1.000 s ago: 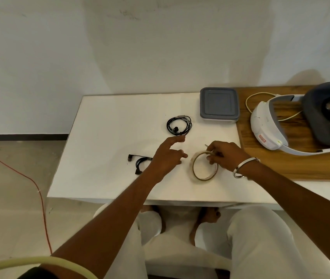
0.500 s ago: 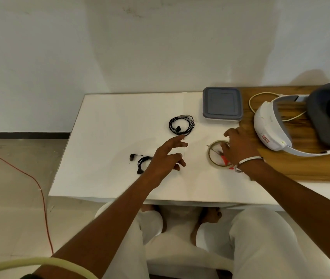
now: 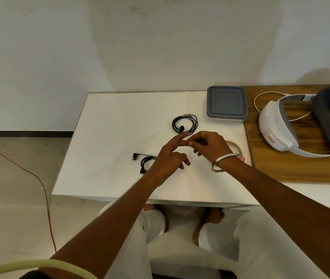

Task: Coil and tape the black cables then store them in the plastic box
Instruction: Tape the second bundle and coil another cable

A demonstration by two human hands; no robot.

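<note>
Over the white table point(image 3: 103, 158), the left hand point(image 3: 168, 156) stretches its index finger forward with the other fingers loosely curled. The right hand point(image 3: 210, 146) pinches something small at that fingertip; what it is cannot be told. A loose black earphone cable point(image 3: 143, 161) lies beside the left wrist. Behind the right hand sits a tape roll point(image 3: 237, 147). Farther off rests a coiled black cable point(image 3: 185, 122), then the lidded plastic box point(image 3: 227, 103).

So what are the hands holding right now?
It cannot be told for sure. The right hand pinches something tiny, maybe a small strip of tape, against the left hand's outstretched finger. The round roll of clear tape lies on the white table.
</note>
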